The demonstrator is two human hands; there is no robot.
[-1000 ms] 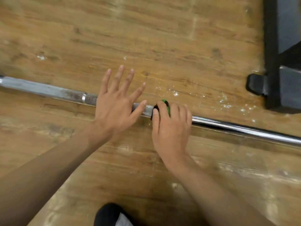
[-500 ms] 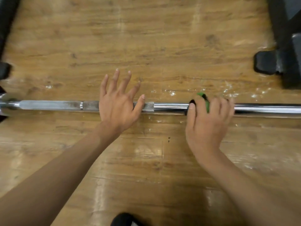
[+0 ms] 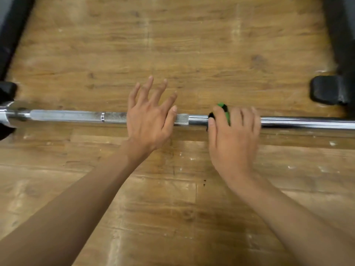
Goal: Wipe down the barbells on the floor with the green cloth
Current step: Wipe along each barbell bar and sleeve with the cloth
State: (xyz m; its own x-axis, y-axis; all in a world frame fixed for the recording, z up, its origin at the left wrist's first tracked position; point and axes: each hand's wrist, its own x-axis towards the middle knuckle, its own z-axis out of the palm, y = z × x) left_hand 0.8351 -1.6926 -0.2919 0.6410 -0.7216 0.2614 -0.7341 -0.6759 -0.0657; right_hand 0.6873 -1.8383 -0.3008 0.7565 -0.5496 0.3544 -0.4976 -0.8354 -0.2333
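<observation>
A steel barbell (image 3: 76, 116) lies across the wooden floor from left to right, with knurled sections left of centre and a smooth shiny shaft to the right. My left hand (image 3: 148, 120) rests palm down on the knurled part, fingers spread and straight. My right hand (image 3: 233, 135) is curled over the smooth shaft and grips the green cloth (image 3: 223, 110) against it. Only a small green and black bit of the cloth shows between thumb and fingers; most of it is hidden under the hand.
A black rubber foot (image 3: 328, 90) of a dark rack frame stands at the right, just behind the bar. A dark frame rail (image 3: 13, 31) runs along the left edge. The bar's collar and a dark plate (image 3: 5, 120) sit at far left.
My right hand slid with the cloth rightward along the shaft, away from the left hand. The left hand stayed pressed on the knurled part. The view swung so the bar now lies level.
</observation>
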